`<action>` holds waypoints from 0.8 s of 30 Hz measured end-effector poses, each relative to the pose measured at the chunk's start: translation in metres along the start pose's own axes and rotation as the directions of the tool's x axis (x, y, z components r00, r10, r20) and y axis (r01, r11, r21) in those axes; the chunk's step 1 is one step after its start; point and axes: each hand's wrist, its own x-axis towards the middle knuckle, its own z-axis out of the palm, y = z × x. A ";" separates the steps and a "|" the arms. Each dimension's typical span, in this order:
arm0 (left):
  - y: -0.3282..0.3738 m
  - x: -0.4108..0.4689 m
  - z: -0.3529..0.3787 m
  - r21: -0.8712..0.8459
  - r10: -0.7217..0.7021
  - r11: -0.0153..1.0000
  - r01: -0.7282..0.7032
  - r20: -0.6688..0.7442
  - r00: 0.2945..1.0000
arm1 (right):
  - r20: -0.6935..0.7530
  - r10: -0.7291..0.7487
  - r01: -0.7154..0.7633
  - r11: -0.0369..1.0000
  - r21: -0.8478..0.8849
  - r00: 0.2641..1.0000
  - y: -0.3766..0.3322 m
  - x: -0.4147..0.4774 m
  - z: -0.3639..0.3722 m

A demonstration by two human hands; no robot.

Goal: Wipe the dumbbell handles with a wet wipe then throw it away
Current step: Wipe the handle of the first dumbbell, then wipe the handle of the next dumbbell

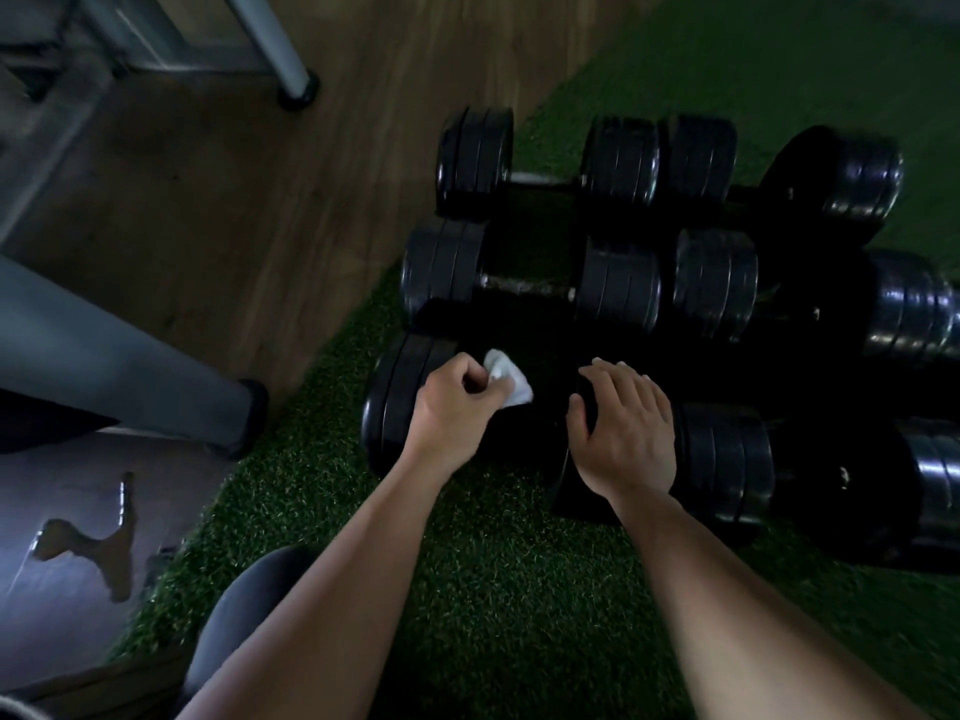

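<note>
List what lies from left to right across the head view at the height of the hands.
grey leg → left hand → wipe → right hand → black plates → shiny plates

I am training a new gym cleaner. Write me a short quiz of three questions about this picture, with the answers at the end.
1. True or false: the left hand holds the wet wipe.
2. Choose one. The right hand: A) rests flat on the nearest dumbbell; B) grips a bottle; C) makes a fist in the air.
3. Fill in: the nearest dumbbell lies on green ____.

Key: 1 true; 2 A; 3 turf.
</note>
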 end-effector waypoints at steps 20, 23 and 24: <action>0.019 0.081 -0.017 0.008 0.232 0.969 -0.246 0.310 0.922 | 0.182 0.082 -0.075 0.996 -0.046 0.980 -0.006 0.006 -0.010; 0.022 0.095 -0.022 0.044 0.251 0.956 -0.289 0.385 0.888 | 0.220 0.112 -0.118 0.993 0.016 0.969 -0.010 0.011 -0.018; 0.025 0.099 -0.026 0.049 0.252 0.953 -0.298 0.418 0.873 | 0.235 0.128 -0.142 0.989 0.042 0.964 -0.011 0.012 -0.022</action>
